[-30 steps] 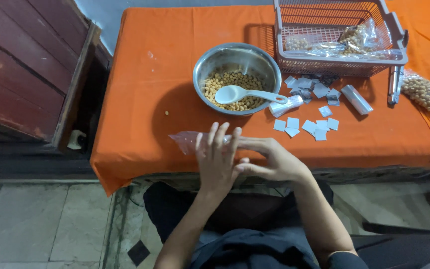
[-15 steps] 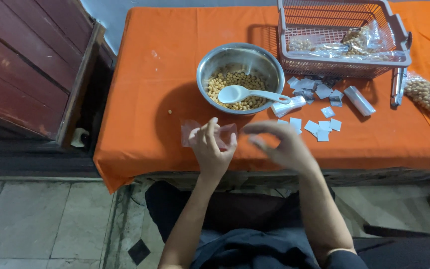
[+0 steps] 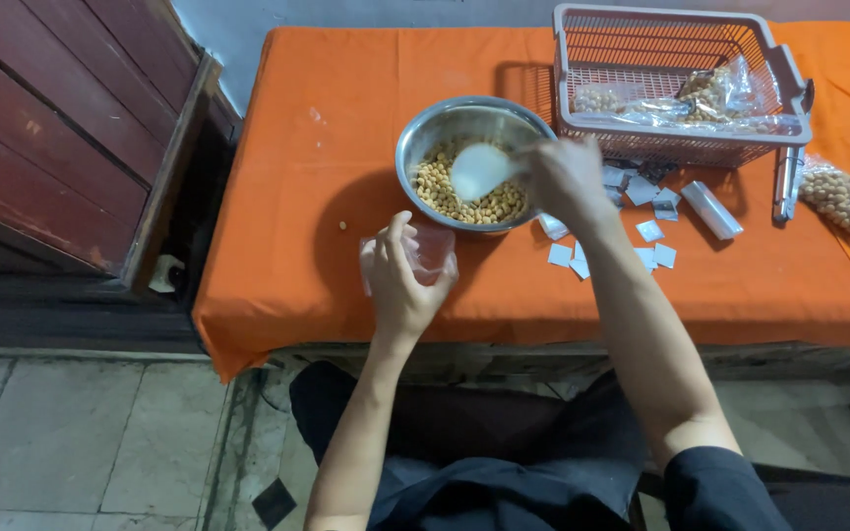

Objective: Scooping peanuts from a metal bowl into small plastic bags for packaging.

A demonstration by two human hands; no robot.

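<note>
Left hand [image 3: 403, 285] curled around a small clear plastic pouch [image 3: 425, 251], thumb and fingers pinching its sides, held just above the orange cloth-covered table [image 3: 297, 197]. Right hand [image 3: 565, 177] closed on the handle of a white plastic spoon [image 3: 479, 169], blurred; spoon bowl sits over the round tan nuts [image 3: 464, 197] inside the round steel bowl [image 3: 445, 123], just beyond and right of the left hand. Small white paper squares [image 3: 653, 236] scattered right of the right hand. Pink plastic mesh basket [image 3: 582, 39] with filled clear bags beyond it.
</note>
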